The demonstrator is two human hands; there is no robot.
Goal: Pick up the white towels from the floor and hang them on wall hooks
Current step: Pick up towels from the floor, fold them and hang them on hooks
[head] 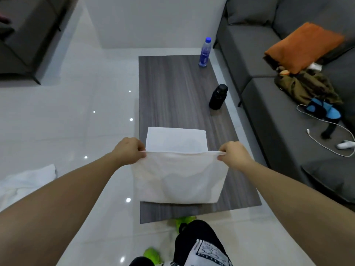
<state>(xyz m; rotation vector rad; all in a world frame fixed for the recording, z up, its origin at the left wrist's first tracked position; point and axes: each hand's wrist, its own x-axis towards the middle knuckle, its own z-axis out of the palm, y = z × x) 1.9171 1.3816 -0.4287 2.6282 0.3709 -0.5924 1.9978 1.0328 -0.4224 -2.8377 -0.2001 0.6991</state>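
- The left hand (129, 150) pinches the left top corner of a white towel (180, 177); its fingers are curled shut on the cloth, and the fingertips are hidden behind the fold.
- The right hand (233, 153) clamps the right top corner the same way, so the top edge runs stretched between the two hands.
- The towel hangs in the air over the near end of a dark wooden table (172, 89), hiding the tabletop behind it.
- A folded white sheet (175, 139) shows just past the held edge; whether it lies on the table or belongs to the held towel cannot be told.
- A second towel (28, 179) lies crumpled on the floor (67, 121) at the near left, cut off by the frame edge.
- A blue bottle (205, 51) and a black flask (218, 96) stand along the table's right side.
- On the grey sofa (269, 112) to the right lie an orange cloth (303, 45) and a white cable (326, 144).
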